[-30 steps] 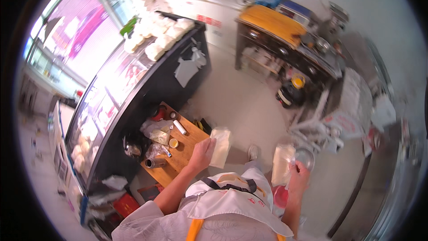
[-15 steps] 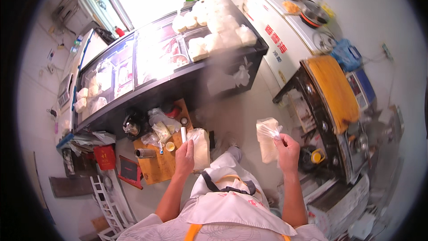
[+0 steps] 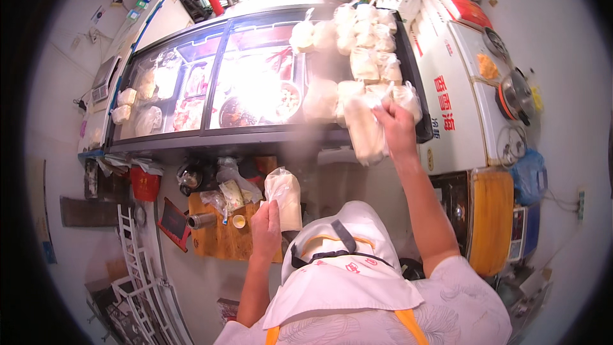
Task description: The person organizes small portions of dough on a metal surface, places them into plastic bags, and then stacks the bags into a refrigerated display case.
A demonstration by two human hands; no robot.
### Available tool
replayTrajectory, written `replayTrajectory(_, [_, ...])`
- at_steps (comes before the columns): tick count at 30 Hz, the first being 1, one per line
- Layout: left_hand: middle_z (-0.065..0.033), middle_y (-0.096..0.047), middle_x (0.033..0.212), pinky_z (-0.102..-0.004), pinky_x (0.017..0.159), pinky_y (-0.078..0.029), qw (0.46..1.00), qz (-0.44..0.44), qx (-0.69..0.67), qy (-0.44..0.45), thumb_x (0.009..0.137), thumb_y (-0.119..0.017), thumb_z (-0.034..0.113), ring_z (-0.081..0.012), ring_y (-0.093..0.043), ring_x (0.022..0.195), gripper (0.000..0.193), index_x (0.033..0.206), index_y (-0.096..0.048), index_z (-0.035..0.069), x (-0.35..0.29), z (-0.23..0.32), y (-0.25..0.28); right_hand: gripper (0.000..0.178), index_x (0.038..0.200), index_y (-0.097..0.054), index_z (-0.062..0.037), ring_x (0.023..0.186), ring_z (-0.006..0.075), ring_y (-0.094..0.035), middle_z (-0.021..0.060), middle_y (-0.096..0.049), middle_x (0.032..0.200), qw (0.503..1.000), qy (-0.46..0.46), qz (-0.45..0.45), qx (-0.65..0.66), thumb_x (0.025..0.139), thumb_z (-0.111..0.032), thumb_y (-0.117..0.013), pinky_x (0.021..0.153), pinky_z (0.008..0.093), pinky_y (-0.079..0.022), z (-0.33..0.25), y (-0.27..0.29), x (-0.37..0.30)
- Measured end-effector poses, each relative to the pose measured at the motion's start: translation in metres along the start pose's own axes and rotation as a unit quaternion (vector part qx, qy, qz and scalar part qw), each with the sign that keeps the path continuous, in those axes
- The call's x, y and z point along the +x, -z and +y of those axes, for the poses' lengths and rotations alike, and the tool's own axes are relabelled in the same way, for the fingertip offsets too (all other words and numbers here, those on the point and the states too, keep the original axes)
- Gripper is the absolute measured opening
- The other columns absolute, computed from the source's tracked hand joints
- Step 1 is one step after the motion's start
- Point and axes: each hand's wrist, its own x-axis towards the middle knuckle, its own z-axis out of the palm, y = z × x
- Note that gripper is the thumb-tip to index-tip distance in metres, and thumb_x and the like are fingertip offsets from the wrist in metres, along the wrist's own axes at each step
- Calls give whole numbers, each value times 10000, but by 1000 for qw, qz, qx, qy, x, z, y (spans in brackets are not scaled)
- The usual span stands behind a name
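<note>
My left hand (image 3: 266, 222) is closed on a clear plastic bag of pale food (image 3: 285, 201), held in front of my apron near the small wooden table. My right hand (image 3: 397, 126) reaches out ahead and pinches the gathered neck of a similar clear bag (image 3: 365, 133). That second bag hangs at the front right edge of the glass-topped display freezer (image 3: 268, 133), in front of rows of bagged pale food (image 3: 365, 64) on its right end. Whether the hanging bag touches them I cannot tell. What exactly the bags contain is not clear.
A small wooden table (image 3: 220, 233) bears a metal flask (image 3: 201, 220), a yellow-filled cup (image 3: 239, 221) and plastic bags. At the right stand a white chest freezer (image 3: 456, 115) with pots on it and an orange-brown board (image 3: 491, 220). A white ladder (image 3: 131, 249) leans at the left.
My right hand has carried its bag forward to the display freezer's edge, and my view has turned right. The left hand keeps its bag low in front of me.
</note>
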Motion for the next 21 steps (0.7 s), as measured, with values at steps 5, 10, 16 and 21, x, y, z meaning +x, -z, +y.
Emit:
replayTrajectory(5, [-40, -505, 702, -361, 601, -394, 997, 63, 14, 47, 1145, -500, 236, -120, -447, 671, 391, 843, -547, -7, 42, 43, -25, 126, 918, -733, 26, 770, 51, -547, -31, -665, 836, 999, 31, -11, -4, 989, -76, -721, 714, 242, -439, 51, -27, 168])
replayTrajectory(10, [-70, -513, 681, -389, 597, -410, 981, 129, 89, 117, 1139, -500, 232, -132, -459, 655, 401, 822, -521, -11, 75, 73, -48, 158, 887, -749, 13, 733, 65, -552, -21, -677, 783, 998, -3, 14, -64, 978, -116, -733, 688, 271, -456, 115, -74, 283])
replayTrajectory(16, [-34, -480, 689, -359, 598, -384, 971, 175, 72, 147, 1135, -506, 242, -95, -439, 692, 395, 829, -498, -7, 145, 124, -78, 233, 819, -715, 4, 646, 136, -561, 56, -675, 694, 974, -45, 7, -221, 931, -194, -767, 660, 348, -470, 169, -94, 343])
replayTrajectory(21, [-5, -449, 705, -332, 600, -353, 977, 154, 75, 127, 1144, -497, 235, -82, -397, 702, 393, 830, -486, -1, 229, 147, -96, 215, 868, -731, -17, 763, 337, -715, 160, -746, 795, 970, -74, -11, -229, 941, -218, -734, 738, 436, -531, 169, -90, 346])
